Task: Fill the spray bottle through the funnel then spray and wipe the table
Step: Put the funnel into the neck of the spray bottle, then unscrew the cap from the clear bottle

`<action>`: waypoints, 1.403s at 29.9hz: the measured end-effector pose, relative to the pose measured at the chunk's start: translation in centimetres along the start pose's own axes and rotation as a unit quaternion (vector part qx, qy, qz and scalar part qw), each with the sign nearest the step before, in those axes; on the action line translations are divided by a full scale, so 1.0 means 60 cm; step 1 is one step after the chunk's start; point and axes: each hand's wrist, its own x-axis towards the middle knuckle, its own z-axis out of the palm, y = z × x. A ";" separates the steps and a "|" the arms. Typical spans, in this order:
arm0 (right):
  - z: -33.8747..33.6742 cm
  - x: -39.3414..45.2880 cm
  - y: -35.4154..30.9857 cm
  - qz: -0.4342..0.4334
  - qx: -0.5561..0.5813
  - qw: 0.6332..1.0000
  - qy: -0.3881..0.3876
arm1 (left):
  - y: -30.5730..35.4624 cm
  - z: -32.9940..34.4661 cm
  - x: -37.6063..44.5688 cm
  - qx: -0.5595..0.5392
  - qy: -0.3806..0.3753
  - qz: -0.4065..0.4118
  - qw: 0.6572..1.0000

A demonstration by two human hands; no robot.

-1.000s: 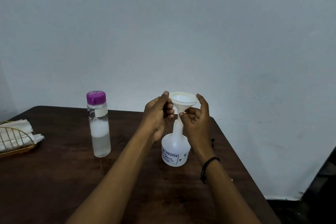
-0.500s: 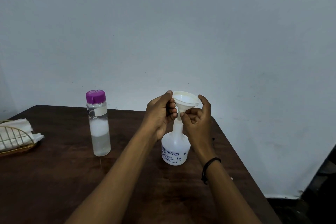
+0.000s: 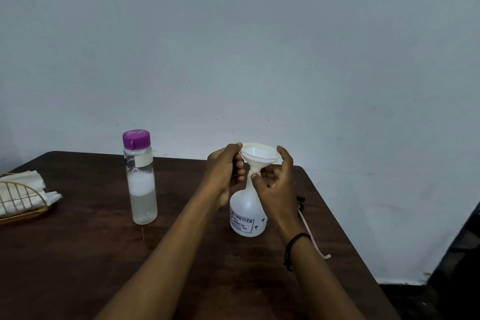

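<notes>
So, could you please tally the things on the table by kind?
Bottles: 2, the spray bottle and the purple-capped bottle
Funnels: 1, the funnel
Baskets: 1, the wire basket holding white cloths
Total: 4

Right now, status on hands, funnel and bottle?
Left hand and right hand both gripping white plastic funnel. Funnel seated in white plastic spray bottle. Purple-capped clear water bottle capped. Nothing obstructing.

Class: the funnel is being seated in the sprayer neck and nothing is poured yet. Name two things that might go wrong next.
1. The funnel looks wide above the spray bottle's narrow neck; released, it might tip.
2. The purple-capped bottle is capped; uncapping may need both hands, leaving the funnel unsteadied.
</notes>
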 end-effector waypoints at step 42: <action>0.080 -0.085 -0.060 -0.322 -0.112 0.936 0.085 | -0.011 -0.166 -0.051 0.233 0.131 0.258 0.928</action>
